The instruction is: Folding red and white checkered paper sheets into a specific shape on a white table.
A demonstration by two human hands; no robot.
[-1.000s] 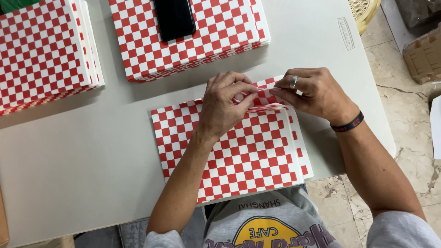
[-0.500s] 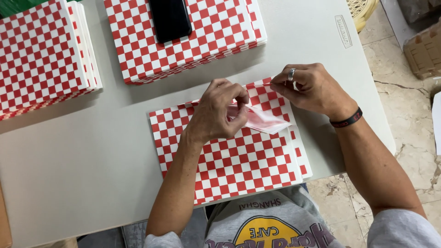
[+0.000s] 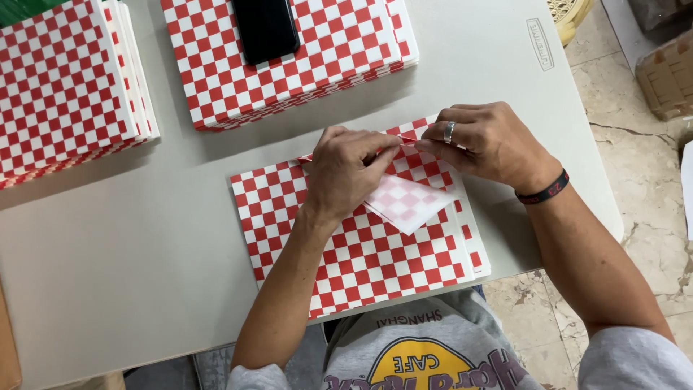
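A small stack of red-and-white checkered paper sheets [image 3: 361, 253] lies on the grey table [image 3: 130, 238] right in front of me. The top sheet's far right corner is folded over, and its pale underside [image 3: 408, 202] shows as a triangle. My left hand [image 3: 346, 170] pinches the fold at the sheet's far edge. My right hand [image 3: 484, 141], with a ring and a dark wristband, pinches the same folded edge just to the right, fingertips nearly touching the left hand's.
A thick stack of checkered sheets [image 3: 346, 43] sits at the far middle with a black phone [image 3: 266, 27] lying on it. Another stack [image 3: 65, 87] stands at the far left. The table's right edge [image 3: 585, 144] borders a tiled floor.
The top sheet's far right corner has been folded further toward me, so more pale underside shows. Both hands have stayed at the far edge, pinching the fold.
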